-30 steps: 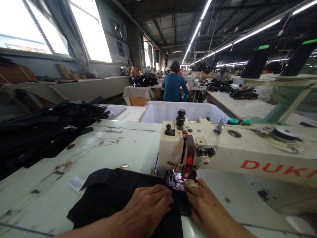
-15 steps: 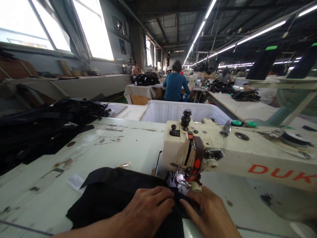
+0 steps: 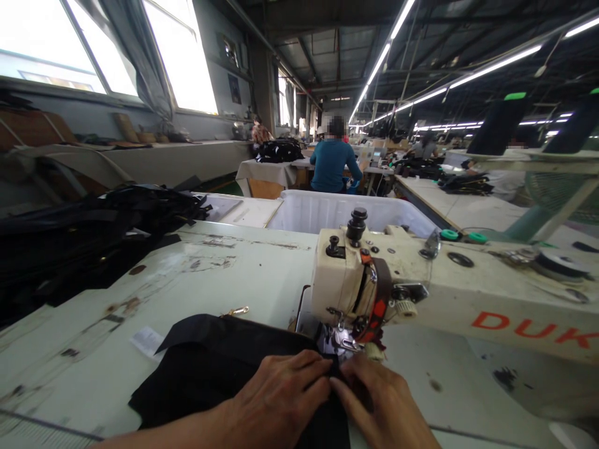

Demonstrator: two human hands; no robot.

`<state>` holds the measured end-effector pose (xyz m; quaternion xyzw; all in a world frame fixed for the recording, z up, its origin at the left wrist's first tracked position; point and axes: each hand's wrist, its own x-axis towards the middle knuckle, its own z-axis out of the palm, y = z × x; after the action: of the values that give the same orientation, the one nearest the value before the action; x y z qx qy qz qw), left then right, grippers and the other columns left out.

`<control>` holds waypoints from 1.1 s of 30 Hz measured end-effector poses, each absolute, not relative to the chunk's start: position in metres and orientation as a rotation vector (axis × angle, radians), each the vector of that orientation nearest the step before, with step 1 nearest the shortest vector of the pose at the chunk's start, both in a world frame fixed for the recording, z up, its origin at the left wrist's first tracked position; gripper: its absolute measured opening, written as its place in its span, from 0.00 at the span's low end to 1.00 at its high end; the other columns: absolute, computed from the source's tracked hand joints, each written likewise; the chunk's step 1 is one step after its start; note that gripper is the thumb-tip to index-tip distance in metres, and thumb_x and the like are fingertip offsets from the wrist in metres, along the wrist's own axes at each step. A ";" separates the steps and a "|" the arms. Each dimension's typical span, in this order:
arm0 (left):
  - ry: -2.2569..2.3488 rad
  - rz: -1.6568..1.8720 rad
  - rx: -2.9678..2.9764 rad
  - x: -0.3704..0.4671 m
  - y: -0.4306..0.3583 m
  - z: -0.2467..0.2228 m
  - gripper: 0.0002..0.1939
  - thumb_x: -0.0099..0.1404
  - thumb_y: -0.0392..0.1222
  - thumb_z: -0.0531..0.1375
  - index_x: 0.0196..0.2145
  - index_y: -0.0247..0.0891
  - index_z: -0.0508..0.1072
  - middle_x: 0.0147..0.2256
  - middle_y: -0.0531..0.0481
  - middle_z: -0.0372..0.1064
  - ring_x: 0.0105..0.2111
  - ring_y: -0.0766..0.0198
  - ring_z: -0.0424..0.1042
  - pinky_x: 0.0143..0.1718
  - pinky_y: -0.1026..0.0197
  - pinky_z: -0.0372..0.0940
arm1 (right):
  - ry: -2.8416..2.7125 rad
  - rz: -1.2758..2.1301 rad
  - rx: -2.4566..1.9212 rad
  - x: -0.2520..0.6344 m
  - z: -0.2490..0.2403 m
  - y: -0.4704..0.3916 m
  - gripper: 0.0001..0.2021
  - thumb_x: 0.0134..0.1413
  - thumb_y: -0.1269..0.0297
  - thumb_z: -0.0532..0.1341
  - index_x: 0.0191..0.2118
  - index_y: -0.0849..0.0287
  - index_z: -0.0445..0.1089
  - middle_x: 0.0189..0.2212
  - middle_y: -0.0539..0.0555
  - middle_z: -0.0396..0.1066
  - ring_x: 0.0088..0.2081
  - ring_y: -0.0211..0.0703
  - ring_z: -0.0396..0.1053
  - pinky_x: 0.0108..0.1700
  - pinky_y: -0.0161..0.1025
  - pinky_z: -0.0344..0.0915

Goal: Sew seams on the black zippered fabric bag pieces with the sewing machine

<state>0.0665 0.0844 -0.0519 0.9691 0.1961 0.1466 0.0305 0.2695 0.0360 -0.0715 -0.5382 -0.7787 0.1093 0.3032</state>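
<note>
A piece of black fabric (image 3: 206,362) lies on the pale sewing table, its right edge close to the lit needle area of a sewing machine (image 3: 341,268). My left hand (image 3: 285,386) presses on the fabric, fingers bent together and gripping it near the presser foot (image 3: 345,340). Just to the right, my right hand (image 3: 381,399) pinches the fabric's edge between thumb and fingers. The two hands' fingertips nearly meet. A gold metal clasp (image 3: 238,310) sticks out behind the fabric's far edge. White paper or a label (image 3: 146,341) shows at its left.
A heap of black pieces (image 3: 93,243) covers the table's left side. Behind the machine stands a white plastic bin (image 3: 304,209). Thread cones (image 3: 498,128) stand at the right. A person in a blue top (image 3: 333,163) sits farther ahead.
My right hand has shifted slightly left, its fingers drawing closer to my left hand at the fabric edge. The view has moved slightly; the fabric lies nearly as before.
</note>
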 end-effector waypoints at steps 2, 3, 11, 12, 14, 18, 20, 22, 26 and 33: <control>0.616 0.465 2.988 0.066 0.082 -0.050 0.08 0.68 0.36 0.55 0.46 0.38 0.67 0.51 0.51 0.70 0.50 0.59 0.69 0.42 0.57 0.72 | -2.069 0.213 -1.291 0.266 -0.068 0.035 0.12 0.66 0.60 0.51 0.37 0.55 0.70 0.31 0.51 0.73 0.32 0.38 0.73 0.36 0.32 0.69; 0.622 0.466 2.985 0.066 0.081 -0.049 0.08 0.68 0.36 0.56 0.45 0.38 0.67 0.51 0.51 0.70 0.51 0.59 0.68 0.42 0.57 0.72 | -2.074 0.138 -1.245 0.266 -0.066 0.035 0.14 0.67 0.59 0.50 0.39 0.55 0.71 0.33 0.51 0.74 0.35 0.38 0.74 0.38 0.31 0.69; 0.688 0.494 3.008 0.067 0.085 -0.047 0.04 0.64 0.36 0.58 0.39 0.40 0.69 0.50 0.49 0.69 0.42 0.59 0.73 0.30 0.59 0.75 | -2.237 -0.543 -1.123 0.273 -0.064 0.037 0.22 0.69 0.56 0.44 0.41 0.56 0.74 0.37 0.49 0.77 0.35 0.43 0.75 0.37 0.38 0.70; 0.688 0.521 3.013 0.068 0.086 -0.049 0.04 0.63 0.36 0.58 0.38 0.39 0.69 0.50 0.47 0.69 0.41 0.58 0.73 0.28 0.60 0.74 | -2.239 -0.569 -1.132 0.273 -0.067 0.037 0.23 0.69 0.56 0.42 0.41 0.56 0.74 0.37 0.49 0.77 0.35 0.42 0.75 0.36 0.38 0.70; 0.643 0.601 3.038 0.069 0.088 -0.054 0.03 0.62 0.36 0.59 0.35 0.38 0.69 0.49 0.44 0.68 0.43 0.56 0.73 0.26 0.62 0.74 | -2.205 -0.608 -1.147 0.271 -0.075 0.037 0.25 0.70 0.57 0.40 0.40 0.56 0.74 0.36 0.48 0.77 0.34 0.42 0.74 0.37 0.39 0.68; 0.540 0.705 3.106 0.072 0.090 -0.062 0.02 0.65 0.34 0.56 0.36 0.36 0.69 0.41 0.46 0.72 0.45 0.57 0.72 0.30 0.65 0.74 | -2.170 -0.621 -1.131 0.275 -0.085 0.037 0.25 0.70 0.56 0.40 0.41 0.56 0.74 0.36 0.48 0.78 0.35 0.41 0.74 0.39 0.39 0.67; 0.567 0.733 3.119 0.074 0.088 -0.064 0.04 0.67 0.34 0.55 0.38 0.36 0.69 0.38 0.48 0.73 0.41 0.60 0.73 0.32 0.65 0.74 | -2.262 -0.587 -1.090 0.281 -0.082 0.036 0.21 0.70 0.57 0.43 0.44 0.56 0.73 0.39 0.49 0.77 0.38 0.40 0.74 0.42 0.37 0.67; 0.569 0.775 3.128 0.074 0.087 -0.064 0.05 0.68 0.34 0.53 0.38 0.36 0.69 0.38 0.49 0.74 0.41 0.61 0.74 0.33 0.65 0.74 | -2.368 -0.527 -1.047 0.290 -0.075 0.034 0.16 0.69 0.59 0.48 0.46 0.56 0.73 0.42 0.48 0.77 0.41 0.38 0.73 0.44 0.34 0.68; 0.588 0.836 3.102 0.074 0.083 -0.064 0.08 0.71 0.33 0.49 0.41 0.33 0.68 0.39 0.47 0.75 0.44 0.63 0.73 0.41 0.66 0.72 | -2.424 -0.482 -1.008 0.301 -0.063 0.032 0.12 0.67 0.63 0.52 0.47 0.55 0.72 0.45 0.45 0.76 0.44 0.35 0.73 0.48 0.31 0.67; 0.570 0.847 3.144 0.074 0.081 -0.062 0.10 0.71 0.33 0.48 0.39 0.35 0.70 0.38 0.46 0.74 0.42 0.62 0.74 0.42 0.64 0.71 | -2.477 -0.584 -0.990 0.297 -0.064 0.032 0.14 0.64 0.59 0.56 0.52 0.57 0.70 0.49 0.47 0.73 0.48 0.35 0.71 0.49 0.32 0.65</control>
<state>0.0740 0.0811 -0.0625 0.9479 0.1717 0.2555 -0.0819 0.2968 0.0324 -0.0645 -0.3549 -0.8881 -0.2092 0.2040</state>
